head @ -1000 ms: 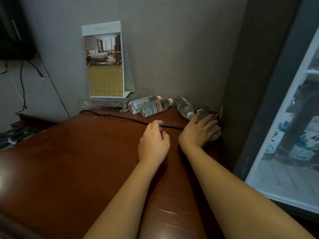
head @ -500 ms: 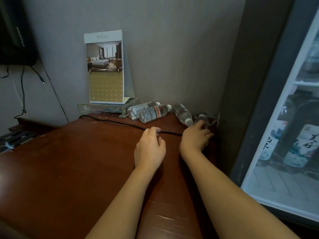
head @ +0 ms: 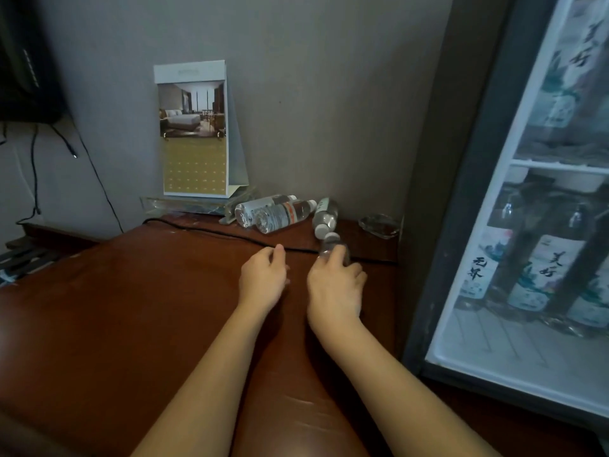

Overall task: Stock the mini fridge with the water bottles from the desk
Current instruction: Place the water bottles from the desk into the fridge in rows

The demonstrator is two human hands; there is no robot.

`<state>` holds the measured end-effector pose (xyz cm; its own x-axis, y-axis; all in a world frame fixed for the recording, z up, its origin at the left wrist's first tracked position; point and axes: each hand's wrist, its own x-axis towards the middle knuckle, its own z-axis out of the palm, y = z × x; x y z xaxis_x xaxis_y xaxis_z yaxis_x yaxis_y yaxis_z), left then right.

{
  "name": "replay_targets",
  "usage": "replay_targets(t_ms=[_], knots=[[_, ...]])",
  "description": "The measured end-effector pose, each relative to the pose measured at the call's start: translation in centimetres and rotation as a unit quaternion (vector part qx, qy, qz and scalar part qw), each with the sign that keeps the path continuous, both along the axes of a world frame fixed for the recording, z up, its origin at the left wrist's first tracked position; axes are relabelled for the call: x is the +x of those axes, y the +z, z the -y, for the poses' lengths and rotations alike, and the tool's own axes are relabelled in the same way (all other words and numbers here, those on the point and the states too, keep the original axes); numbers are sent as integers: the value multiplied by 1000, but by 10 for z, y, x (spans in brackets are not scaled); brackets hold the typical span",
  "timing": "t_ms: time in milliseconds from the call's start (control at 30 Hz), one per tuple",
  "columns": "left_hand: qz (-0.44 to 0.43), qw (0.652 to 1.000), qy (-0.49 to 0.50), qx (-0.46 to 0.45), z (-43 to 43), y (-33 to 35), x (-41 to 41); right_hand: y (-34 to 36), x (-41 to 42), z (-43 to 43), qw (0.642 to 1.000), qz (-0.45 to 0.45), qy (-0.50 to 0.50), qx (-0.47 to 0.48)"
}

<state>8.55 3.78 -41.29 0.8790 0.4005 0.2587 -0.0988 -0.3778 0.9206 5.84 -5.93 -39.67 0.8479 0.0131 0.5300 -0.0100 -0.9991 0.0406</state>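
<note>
My right hand [head: 336, 286] grips a clear water bottle [head: 330, 248] just above the brown desk [head: 131, 308]; only its white cap and neck show past my fingers. Three more water bottles lie at the desk's back by the wall: two side by side [head: 260, 207] [head: 285, 214], and a third one [head: 325, 212] with its cap pointing toward me. My left hand [head: 263, 278] hovers over the desk beside the right, fingers loosely curled, holding nothing. The mini fridge [head: 527, 374] stands open on the right, with labelled bottles on its shelves.
A glass ashtray [head: 379, 225] sits in the desk's back right corner. A black cable [head: 227, 234] runs across the desk in front of the bottles. A desk calendar [head: 194, 136] stands against the wall on a clear tray. A dark screen [head: 23, 61] hangs upper left.
My right hand closed on a bottle at the back right corner and drew it back toward me, uncovering the ashtray. My left hand barely shifted.
</note>
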Motion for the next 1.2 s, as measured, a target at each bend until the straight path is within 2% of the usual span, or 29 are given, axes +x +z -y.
replay_targets(t_ms=[67, 133, 167, 267, 300, 367, 433, 500, 567, 633, 733, 833, 967, 1000, 1100, 1133, 1200], knots=[[-20, 999, -31, -24, 2, 1, -4, -5, -14, -1, 997, -57, 59, 13], [-52, 997, -49, 4, 1, 1, -6, 3, -35, -3, 999, -12, 51, 9], [-70, 996, -45, 19, -1, 1, -6, 4, -43, -5, 997, -20, 69, 4], [-104, 994, -25, 6, -7, 2, -7, -4, -60, -7, 967, -138, 216, 12], [-110, 993, -28, -6, -8, 3, -9, -4, -65, -4, 958, -149, 244, 25], [-123, 991, -39, -26, -8, 4, -11, -5, -69, 6, 943, -119, 300, 81], [-132, 989, -47, -53, -6, 5, -14, -6, -70, 17, 921, -72, 336, 184], [-142, 985, -55, -79, -5, 7, -16, -7, -65, 31, 902, -30, 317, 293], [-157, 980, -69, -105, -7, 9, -17, -12, -58, 41, 891, -34, 274, 361], [-173, 972, -95, -126, -9, 10, -19, -19, -52, 43, 880, -97, 253, 389], [-197, 962, -142, -128, -10, 10, -22, -22, -45, 42, 847, -172, 252, 435], [-174, 950, -199, -167, -7, 10, -24, -19, -42, 45, 808, -175, 261, 498], [-56, 901, -315, -293, 0, 16, -29, -15, -41, 47, 694, -140, 322, 628], [-26, 883, -350, -311, 1, 17, -31, -13, -40, 48, 684, -140, 339, 631], [8, 845, -437, -309, -1, 22, -38, -13, -41, 46, 695, -164, 381, 588], [7, 846, -448, -290, -1, 23, -41, -14, -41, 45, 695, -173, 385, 582], [14, 871, -431, -236, -2, 24, -44, -15, -41, 44, 704, -187, 378, 571]])
